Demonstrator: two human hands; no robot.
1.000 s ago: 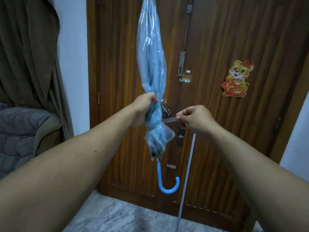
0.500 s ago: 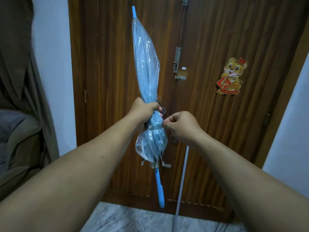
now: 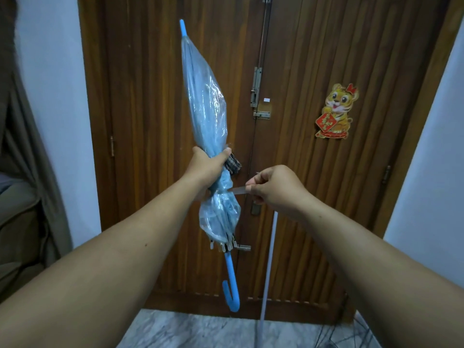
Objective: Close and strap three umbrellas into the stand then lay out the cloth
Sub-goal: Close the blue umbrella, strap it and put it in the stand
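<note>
A closed light-blue umbrella (image 3: 207,116) with a clear plastic canopy hangs upright in front of the door, tip up, its blue hooked handle (image 3: 231,290) pointing down. My left hand (image 3: 207,167) is wrapped around the folded canopy at mid-height. A thin translucent strap (image 3: 237,190) runs out to the right from the canopy just below that grip. My right hand (image 3: 272,188) pinches the strap's free end between thumb and fingers and holds it taut. No stand and no cloth are visible.
A brown wooden double door (image 3: 296,71) with bolts and a tiger sticker (image 3: 336,111) fills the background. A thin white rod (image 3: 269,267) leans against it. A curtain and a sofa (image 3: 17,222) sit at the left, marble floor (image 3: 190,330) below.
My right hand has pulled away from the canopy to the right, drawing the strap out straight. The umbrella has turned so its hooked handle shows again, and it sits lower in view.
</note>
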